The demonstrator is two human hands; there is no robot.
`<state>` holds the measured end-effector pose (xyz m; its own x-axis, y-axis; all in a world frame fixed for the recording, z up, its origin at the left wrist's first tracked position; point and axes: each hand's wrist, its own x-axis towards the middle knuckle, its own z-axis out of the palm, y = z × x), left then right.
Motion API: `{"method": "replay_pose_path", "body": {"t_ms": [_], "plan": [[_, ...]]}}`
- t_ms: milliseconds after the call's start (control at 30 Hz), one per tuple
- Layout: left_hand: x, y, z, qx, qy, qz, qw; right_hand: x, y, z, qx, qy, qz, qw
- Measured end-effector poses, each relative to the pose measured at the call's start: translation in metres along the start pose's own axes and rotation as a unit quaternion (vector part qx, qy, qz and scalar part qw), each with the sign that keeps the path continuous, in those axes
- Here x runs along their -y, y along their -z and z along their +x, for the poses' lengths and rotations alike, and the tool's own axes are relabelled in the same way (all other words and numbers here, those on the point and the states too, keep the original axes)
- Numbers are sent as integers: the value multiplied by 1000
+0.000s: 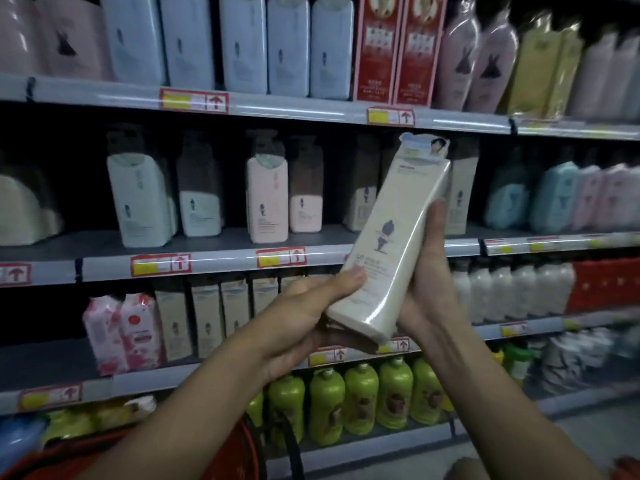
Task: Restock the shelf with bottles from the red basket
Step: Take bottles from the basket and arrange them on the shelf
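Cream bottle [388, 244] — between both hands [311, 317]

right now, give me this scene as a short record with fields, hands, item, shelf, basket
item: cream bottle, shrink-wrapped, tilted, top leaning right, in front of the shelves
left hand: grips the bottle's lower end, thumb on its front
right hand: holds the bottle's right side, fingers up along the edge
middle shelf: bottles with bare gaps between them
basket: red, at the bottom edge, partly hidden by the left arm; contents not visible
bottom shelf: green bottles in a row
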<state>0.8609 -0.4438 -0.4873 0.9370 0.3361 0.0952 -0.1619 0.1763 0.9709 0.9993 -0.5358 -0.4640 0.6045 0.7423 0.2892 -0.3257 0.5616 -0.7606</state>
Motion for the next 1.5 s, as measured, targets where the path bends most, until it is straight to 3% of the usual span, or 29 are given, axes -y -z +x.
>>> {"method": "replay_pose_path", "body": {"t_ms": [200, 300, 633, 833, 1000, 1133, 1300, 1500], "plan": [[36, -33, 7, -124, -27, -22, 992, -2, 16, -32, -67, 32, -252, 965], [59, -31, 11, -138, -17, -28, 990, -14, 30, -41, -117, 17, -242, 963], [78, 12, 56, -151, -48, 123, 980, -31, 71, -12, -100, 3, -183, 978], [116, 22, 85, -173, -54, 159, 970, -56, 99, 14, -143, -9, -218, 965], [119, 24, 121, -226, -116, 209, 944, -60, 105, 59, -167, 21, -289, 942], [92, 25, 163, -248, -187, 267, 912, -39, 94, 106, -187, 115, -390, 894], [48, 24, 225, -236, -205, 262, 913, -8, 67, 171, -195, 255, -497, 806], [16, 49, 286, -262, -213, 217, 916, -6, 60, 226, -195, 343, -510, 764]]}}
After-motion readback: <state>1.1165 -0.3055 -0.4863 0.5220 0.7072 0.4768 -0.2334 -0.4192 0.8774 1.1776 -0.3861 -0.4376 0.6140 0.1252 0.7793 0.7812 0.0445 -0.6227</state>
